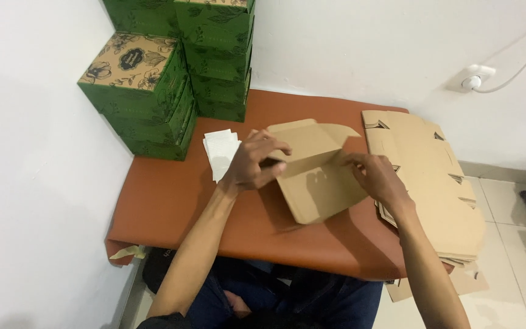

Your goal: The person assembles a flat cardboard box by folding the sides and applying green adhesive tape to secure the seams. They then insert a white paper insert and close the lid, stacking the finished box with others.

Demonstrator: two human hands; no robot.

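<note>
Small packing workroom, likely a home business corner. Finished green printed boxes [171,73] stacked upper left, flat cardboard blanks [427,176] piled at right on a brown bench [165,207]. Bare white walls, tiled floor.

Bright even indoor light, soft shadows, sharp

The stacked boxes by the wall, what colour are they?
Green boxes with leaf patterning; one lid is tan, floral. Head view.

Single head-worn view, looking steeply down and forward from close above the table [171,207]; far wall corner at top.
</note>
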